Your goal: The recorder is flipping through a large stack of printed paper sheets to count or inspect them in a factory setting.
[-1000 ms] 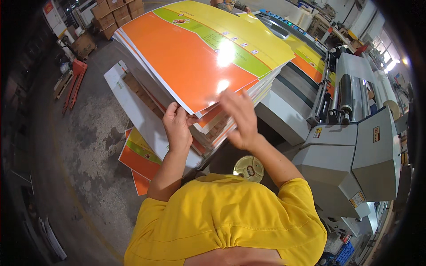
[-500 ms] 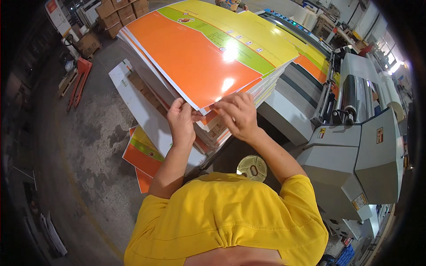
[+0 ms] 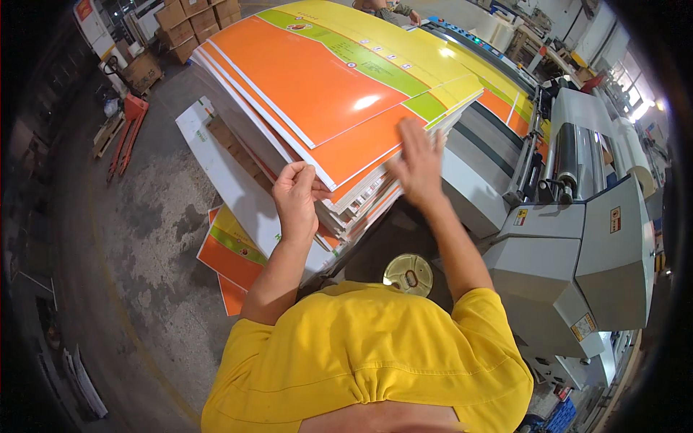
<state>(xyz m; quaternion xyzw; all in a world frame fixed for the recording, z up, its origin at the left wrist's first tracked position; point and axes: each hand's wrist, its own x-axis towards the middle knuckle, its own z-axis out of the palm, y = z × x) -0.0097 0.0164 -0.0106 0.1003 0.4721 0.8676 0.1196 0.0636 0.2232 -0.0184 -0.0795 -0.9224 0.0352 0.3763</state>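
- Here's the top sheet point(image 3: 310, 79), lying on the stack point(image 3: 361, 198), left of the machine point(image 3: 534, 267), one corner aimed at the wearer's chest.
- Its green band point(image 3: 382, 76) slants from far left to near right, orange on the near-left side, yellow beyond; which axis is the long one, I cannot tell through the fisheye bend.
- It sits set back from the near corner of the lower sheet point(image 3: 364, 148), which shows as an orange strip with a white margin.
- And there's the left hand point(image 3: 294, 198), pinching the lower sheet's left edge, right beside that corner.
- The right hand point(image 3: 419, 166), blurred, is unclenched at the stack's near-right edge; whether it's touching, I can't tell.
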